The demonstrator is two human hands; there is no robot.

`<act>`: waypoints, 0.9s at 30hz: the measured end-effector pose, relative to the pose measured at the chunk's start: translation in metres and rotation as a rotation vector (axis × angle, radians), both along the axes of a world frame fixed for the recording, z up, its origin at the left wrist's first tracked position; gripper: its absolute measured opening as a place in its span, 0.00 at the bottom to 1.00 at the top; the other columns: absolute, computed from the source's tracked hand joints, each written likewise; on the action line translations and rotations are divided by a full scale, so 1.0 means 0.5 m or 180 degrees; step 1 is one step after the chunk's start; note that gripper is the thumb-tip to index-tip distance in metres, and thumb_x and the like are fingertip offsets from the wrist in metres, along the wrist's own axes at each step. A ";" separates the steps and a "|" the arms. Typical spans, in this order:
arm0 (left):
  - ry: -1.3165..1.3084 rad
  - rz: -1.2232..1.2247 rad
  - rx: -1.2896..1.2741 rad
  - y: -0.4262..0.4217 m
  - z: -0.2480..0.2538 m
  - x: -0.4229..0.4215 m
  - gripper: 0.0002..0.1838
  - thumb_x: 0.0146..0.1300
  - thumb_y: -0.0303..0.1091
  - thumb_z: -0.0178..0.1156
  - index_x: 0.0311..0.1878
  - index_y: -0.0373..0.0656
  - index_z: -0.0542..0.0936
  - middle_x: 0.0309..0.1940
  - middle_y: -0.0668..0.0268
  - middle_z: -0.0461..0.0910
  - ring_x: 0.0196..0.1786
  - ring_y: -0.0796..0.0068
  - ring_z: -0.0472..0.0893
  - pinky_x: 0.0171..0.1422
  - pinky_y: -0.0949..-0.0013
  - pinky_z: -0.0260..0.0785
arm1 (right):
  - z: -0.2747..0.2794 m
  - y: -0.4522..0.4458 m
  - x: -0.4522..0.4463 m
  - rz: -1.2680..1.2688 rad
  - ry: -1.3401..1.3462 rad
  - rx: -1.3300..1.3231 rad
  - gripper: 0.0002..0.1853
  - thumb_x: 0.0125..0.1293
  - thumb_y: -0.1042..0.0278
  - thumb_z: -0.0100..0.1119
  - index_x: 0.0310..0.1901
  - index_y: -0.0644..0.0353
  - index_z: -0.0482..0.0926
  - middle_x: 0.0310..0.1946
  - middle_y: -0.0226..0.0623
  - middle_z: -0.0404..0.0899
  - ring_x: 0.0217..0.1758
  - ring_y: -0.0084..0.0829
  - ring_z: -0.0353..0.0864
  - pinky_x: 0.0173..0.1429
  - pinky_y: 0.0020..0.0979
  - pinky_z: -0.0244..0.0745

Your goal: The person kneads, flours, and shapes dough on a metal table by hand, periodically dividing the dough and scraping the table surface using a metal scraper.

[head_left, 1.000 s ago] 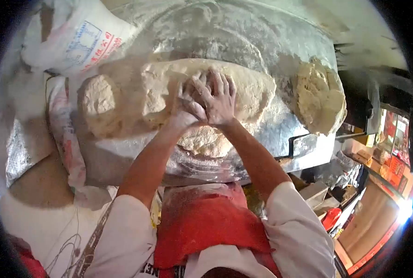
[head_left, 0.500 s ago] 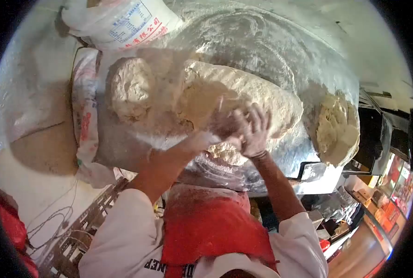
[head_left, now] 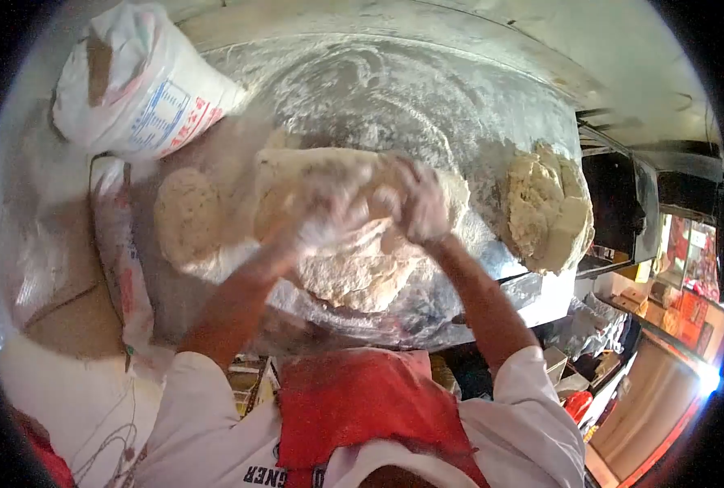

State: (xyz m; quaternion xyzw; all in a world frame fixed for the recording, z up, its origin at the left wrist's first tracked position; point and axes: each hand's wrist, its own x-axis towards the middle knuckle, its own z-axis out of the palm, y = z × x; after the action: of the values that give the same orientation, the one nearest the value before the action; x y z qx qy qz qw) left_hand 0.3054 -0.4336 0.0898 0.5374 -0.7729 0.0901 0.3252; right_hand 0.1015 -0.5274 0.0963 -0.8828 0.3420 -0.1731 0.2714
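A: Biggest first: what about the table (head_left: 362,85)?

B: It spreads beyond the fingers and to both sides, powdered unevenly. On a thin patch, damp dough could stick and tear.

A: And the main dough (head_left: 358,281)?

B: Beneath the fingers and on their near side, with a ragged near edge. A lopsided push might split that edge or skid the mass.

A: The white sack (head_left: 146,98)?

B: Beyond the left fingers and off to their left; a wide swing there could knock it.

A: The right lump (head_left: 549,211)?

B: Well right of the right fingers, towards the table's end; a shove might carry it over.

A: The left lump (head_left: 189,215)?

B: Left of the left fingers. Should the main dough spread sideways, they could merge.

A: The hands?

B: Left hand (head_left: 329,207) and right hand (head_left: 423,203) blur over the main dough; I can't tell whether fingers are wide, curled or pressing. Sticky fingers could drag it.
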 end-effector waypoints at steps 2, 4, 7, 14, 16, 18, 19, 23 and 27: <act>0.1408 0.0423 0.2288 -0.106 -0.040 0.056 0.28 0.72 0.49 0.57 0.68 0.43 0.70 0.64 0.47 0.75 0.65 0.51 0.77 0.71 0.53 0.67 | -0.005 -0.106 0.024 -0.0614 0.1044 0.1109 0.27 0.76 0.44 0.47 0.72 0.42 0.66 0.69 0.44 0.69 0.69 0.46 0.71 0.76 0.53 0.61; 0.0742 0.1011 0.3359 -0.185 -0.027 0.101 0.26 0.75 0.49 0.50 0.69 0.44 0.70 0.64 0.50 0.75 0.66 0.50 0.75 0.72 0.55 0.66 | -0.061 -0.177 0.020 0.0013 0.1250 0.1056 0.24 0.77 0.48 0.46 0.71 0.43 0.68 0.67 0.44 0.72 0.67 0.46 0.73 0.73 0.49 0.65; -0.0331 0.0182 0.3597 -0.216 -0.198 0.145 0.24 0.77 0.48 0.46 0.68 0.46 0.71 0.66 0.56 0.75 0.66 0.52 0.75 0.74 0.56 0.65 | -0.127 -0.210 0.017 0.0720 0.1294 0.1037 0.21 0.78 0.53 0.44 0.68 0.46 0.72 0.67 0.43 0.73 0.67 0.45 0.73 0.72 0.43 0.68; 0.0113 0.0483 0.2172 0.037 0.086 0.033 0.21 0.68 0.50 0.52 0.58 0.51 0.79 0.58 0.55 0.77 0.57 0.51 0.77 0.68 0.50 0.65 | 0.028 0.038 -0.066 -0.0335 0.0540 0.0289 0.33 0.65 0.34 0.53 0.60 0.54 0.75 0.54 0.48 0.75 0.58 0.50 0.73 0.62 0.52 0.64; 0.0035 0.0503 0.1512 0.137 0.090 0.002 0.21 0.68 0.50 0.54 0.59 0.50 0.78 0.56 0.56 0.76 0.56 0.52 0.76 0.65 0.50 0.67 | 0.037 0.149 -0.110 -0.0475 0.0483 -0.0597 0.35 0.63 0.32 0.54 0.58 0.54 0.75 0.50 0.46 0.73 0.53 0.48 0.72 0.59 0.51 0.63; -0.0036 0.0514 0.0812 0.233 0.063 -0.028 0.22 0.68 0.49 0.55 0.60 0.50 0.77 0.55 0.56 0.75 0.55 0.52 0.76 0.61 0.49 0.68 | 0.044 0.252 -0.146 -0.0502 0.0477 -0.0731 0.34 0.62 0.32 0.56 0.57 0.54 0.75 0.51 0.44 0.72 0.52 0.45 0.71 0.58 0.48 0.62; -0.0287 0.0622 0.0624 0.285 0.041 -0.042 0.21 0.67 0.49 0.57 0.59 0.51 0.77 0.53 0.58 0.75 0.55 0.52 0.76 0.59 0.49 0.69 | 0.032 0.297 -0.159 -0.0542 0.0291 -0.0914 0.34 0.62 0.32 0.56 0.57 0.54 0.75 0.51 0.43 0.72 0.52 0.43 0.71 0.58 0.48 0.61; -0.0062 0.0451 0.0259 0.432 -0.038 -0.076 0.21 0.62 0.51 0.62 0.58 0.61 0.78 0.54 0.66 0.71 0.56 0.60 0.72 0.60 0.52 0.62 | -0.026 0.431 -0.204 -0.0478 -0.0124 -0.1380 0.33 0.61 0.33 0.60 0.57 0.51 0.76 0.53 0.37 0.73 0.56 0.42 0.71 0.59 0.48 0.60; -0.0079 0.0556 0.0316 0.550 -0.082 -0.112 0.24 0.55 0.44 0.70 0.57 0.61 0.77 0.53 0.69 0.70 0.56 0.60 0.72 0.63 0.51 0.61 | -0.038 0.517 -0.245 -0.0087 0.0082 -0.1282 0.33 0.55 0.42 0.71 0.58 0.50 0.73 0.51 0.38 0.72 0.53 0.41 0.72 0.54 0.48 0.64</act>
State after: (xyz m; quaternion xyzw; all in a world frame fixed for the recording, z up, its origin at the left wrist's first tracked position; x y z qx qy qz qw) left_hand 0.2496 -0.1588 0.0486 0.6170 -0.7306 0.0863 0.2795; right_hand -0.0210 -0.2689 0.0772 -0.9167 0.3158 -0.2304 0.0826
